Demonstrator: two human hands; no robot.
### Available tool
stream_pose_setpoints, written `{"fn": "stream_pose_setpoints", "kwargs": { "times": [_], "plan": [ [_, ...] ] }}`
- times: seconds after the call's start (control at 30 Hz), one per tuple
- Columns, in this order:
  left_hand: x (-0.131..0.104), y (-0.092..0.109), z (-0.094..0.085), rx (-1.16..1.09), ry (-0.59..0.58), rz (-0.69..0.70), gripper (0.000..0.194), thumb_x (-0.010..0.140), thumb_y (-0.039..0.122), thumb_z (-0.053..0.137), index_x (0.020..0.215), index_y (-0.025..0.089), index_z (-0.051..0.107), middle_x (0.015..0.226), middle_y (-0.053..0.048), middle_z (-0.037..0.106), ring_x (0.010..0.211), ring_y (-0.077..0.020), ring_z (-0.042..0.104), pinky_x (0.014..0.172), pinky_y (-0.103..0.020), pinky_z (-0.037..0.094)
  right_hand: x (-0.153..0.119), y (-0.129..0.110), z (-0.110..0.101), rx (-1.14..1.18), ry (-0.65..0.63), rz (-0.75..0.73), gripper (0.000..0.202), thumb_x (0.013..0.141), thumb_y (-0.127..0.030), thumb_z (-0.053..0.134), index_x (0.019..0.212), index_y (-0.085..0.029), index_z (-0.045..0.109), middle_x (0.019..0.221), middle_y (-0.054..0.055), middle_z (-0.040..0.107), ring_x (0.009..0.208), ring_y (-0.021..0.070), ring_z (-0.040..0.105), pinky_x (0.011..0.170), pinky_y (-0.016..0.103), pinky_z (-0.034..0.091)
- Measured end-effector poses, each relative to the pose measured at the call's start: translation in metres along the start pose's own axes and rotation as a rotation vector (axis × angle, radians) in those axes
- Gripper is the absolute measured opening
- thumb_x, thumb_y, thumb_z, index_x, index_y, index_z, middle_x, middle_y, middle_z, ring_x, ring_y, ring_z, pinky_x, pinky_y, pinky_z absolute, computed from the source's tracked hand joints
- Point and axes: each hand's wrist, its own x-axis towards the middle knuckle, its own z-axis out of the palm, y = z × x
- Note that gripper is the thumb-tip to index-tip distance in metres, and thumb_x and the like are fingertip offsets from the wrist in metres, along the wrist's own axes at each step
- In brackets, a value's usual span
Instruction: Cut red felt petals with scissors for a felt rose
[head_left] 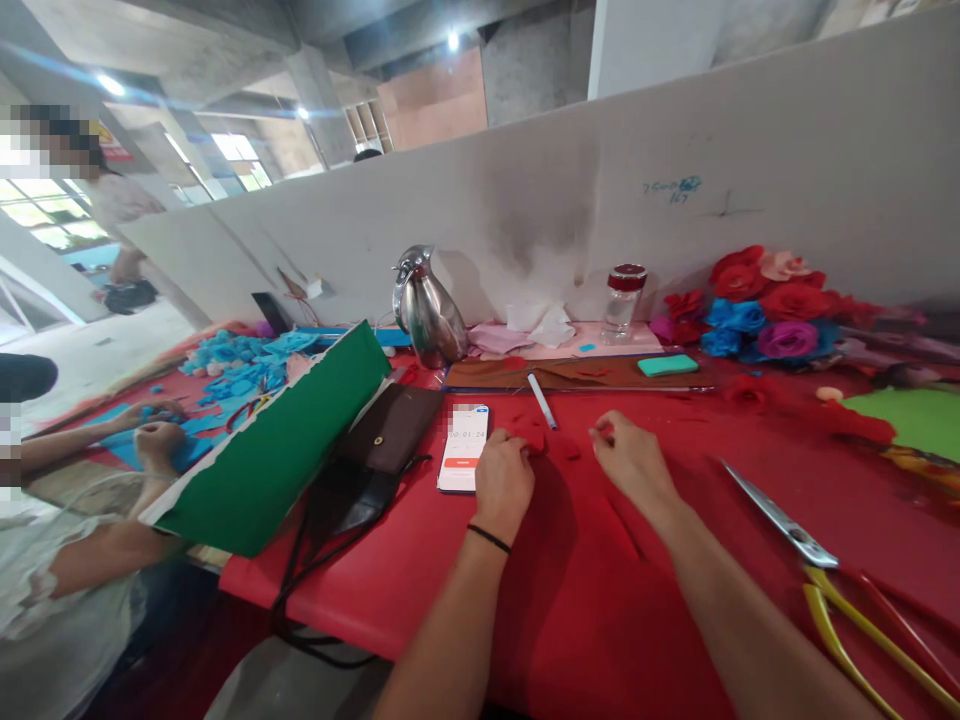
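Observation:
My left hand (505,482), a dark band at its wrist, is closed at the fingertips on a small red paper piece (534,438). It lies just right of a phone (462,470) that shows a running time. My right hand (634,458) is a little above the red tabletop (585,590), thumb and fingers pinched together; whatever is between them is too small to make out. Between the hands lies a red scrap (572,452), with a white pen (541,402) behind it. Scissors with yellow and red handles (814,545) rest to the right of my right arm.
A green board (285,450) and a brown bag (386,435) stand to the left, beside a co-worker's hands (159,440) with blue paper. Toward the wall are a steel jug (435,315), a glass jar (624,300), a turquoise block (667,366) and paper flowers (765,305).

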Motion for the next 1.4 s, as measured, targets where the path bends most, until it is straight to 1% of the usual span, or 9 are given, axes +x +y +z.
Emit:
{"fn": "stream_pose_setpoints", "kwargs": {
  "times": [0.2, 0.3, 0.47, 0.67, 0.83, 0.97, 1.1, 1.23, 1.4],
  "plan": [
    [-0.001, 0.000, 0.001, 0.035, -0.027, 0.149, 0.028, 0.084, 0.011, 0.049, 0.096, 0.019, 0.073, 0.108, -0.008, 0.070, 0.099, -0.0244, 0.057, 0.090, -0.036, 0.045, -0.001, 0.017, -0.023, -0.128, 0.109, -0.047, 0.016, 0.082, -0.029, 0.053, 0.083, -0.027, 0.069, 0.083, 0.003, 0.072, 0.071, 0.0196, 0.063, 0.057, 0.027, 0.037],
    [-0.002, -0.001, -0.001, 0.004, -0.043, 0.131, 0.030, 0.082, 0.009, 0.049, 0.095, 0.020, 0.074, 0.100, -0.006, 0.072, 0.094, -0.0228, 0.059, 0.088, -0.034, 0.046, -0.005, 0.015, -0.016, -0.197, 0.034, -0.236, 0.023, 0.083, -0.023, 0.052, 0.091, -0.028, 0.074, 0.085, 0.004, 0.070, 0.077, 0.0192, 0.061, 0.066, 0.028, 0.041],
    [-0.002, -0.005, -0.008, -0.022, 0.085, 0.058, 0.037, 0.079, 0.002, 0.046, 0.095, 0.020, 0.074, 0.102, -0.006, 0.072, 0.097, -0.0216, 0.058, 0.090, -0.033, 0.046, -0.012, 0.002, -0.001, -0.342, -0.069, -0.503, 0.026, 0.086, -0.026, 0.054, 0.099, -0.028, 0.076, 0.083, 0.008, 0.065, 0.084, 0.0226, 0.056, 0.074, 0.031, 0.042],
    [0.000, -0.007, -0.014, -0.084, 0.160, -0.025, 0.039, 0.076, -0.002, 0.044, 0.093, 0.019, 0.073, 0.101, -0.005, 0.070, 0.100, -0.0207, 0.058, 0.091, -0.032, 0.047, -0.012, 0.004, -0.015, -0.245, 0.059, -0.352, 0.029, 0.084, -0.017, 0.050, 0.097, -0.022, 0.075, 0.083, 0.007, 0.069, 0.079, 0.0212, 0.058, 0.076, 0.032, 0.043],
    [-0.012, -0.005, -0.013, -0.198, 0.224, -0.009, 0.039, 0.078, -0.002, 0.042, 0.095, 0.018, 0.070, 0.101, -0.007, 0.067, 0.096, -0.0185, 0.060, 0.088, -0.030, 0.048, -0.041, 0.021, -0.038, -0.145, 0.103, -0.184, 0.022, 0.084, -0.028, 0.050, 0.085, -0.022, 0.071, 0.086, 0.005, 0.072, 0.078, 0.0213, 0.061, 0.071, 0.032, 0.043],
    [-0.041, -0.002, -0.004, -0.283, 0.150, 0.068, 0.035, 0.081, 0.001, 0.043, 0.096, 0.018, 0.069, 0.098, -0.007, 0.067, 0.093, -0.0180, 0.061, 0.088, -0.031, 0.049, -0.087, 0.030, -0.032, -0.321, 0.002, -0.293, 0.023, 0.079, -0.042, 0.057, 0.075, -0.022, 0.067, 0.078, 0.008, 0.069, 0.077, 0.0264, 0.058, 0.074, 0.038, 0.041],
    [-0.069, 0.007, 0.005, -0.405, 0.014, 0.155, 0.035, 0.086, 0.023, 0.054, 0.120, 0.017, 0.059, 0.118, -0.012, 0.063, 0.110, -0.0226, 0.057, 0.097, -0.037, 0.046, -0.114, 0.027, -0.013, -0.255, 0.013, -0.331, 0.015, 0.081, -0.028, 0.053, 0.073, -0.021, 0.064, 0.078, 0.007, 0.068, 0.075, 0.0248, 0.056, 0.073, 0.037, 0.042],
    [-0.075, 0.015, 0.008, -0.529, -0.109, 0.135, 0.050, 0.081, 0.020, 0.059, 0.130, 0.018, 0.050, 0.116, -0.010, 0.066, 0.106, -0.0218, 0.060, 0.095, -0.038, 0.047, -0.106, 0.028, -0.013, -0.088, -0.017, -0.294, 0.019, 0.085, -0.032, 0.051, 0.077, -0.023, 0.066, 0.083, 0.004, 0.071, 0.081, 0.0223, 0.060, 0.074, 0.032, 0.044],
    [-0.070, 0.017, 0.012, -0.582, -0.200, 0.139, 0.041, 0.078, 0.010, 0.057, 0.117, 0.020, 0.061, 0.109, -0.006, 0.070, 0.097, -0.0191, 0.065, 0.091, -0.034, 0.049, -0.057, 0.043, -0.035, -0.315, 0.110, -0.128, 0.029, 0.088, -0.028, 0.044, 0.096, -0.013, 0.067, 0.097, 0.017, 0.070, 0.094, 0.0280, 0.063, 0.088, 0.040, 0.040]
  ]
}}
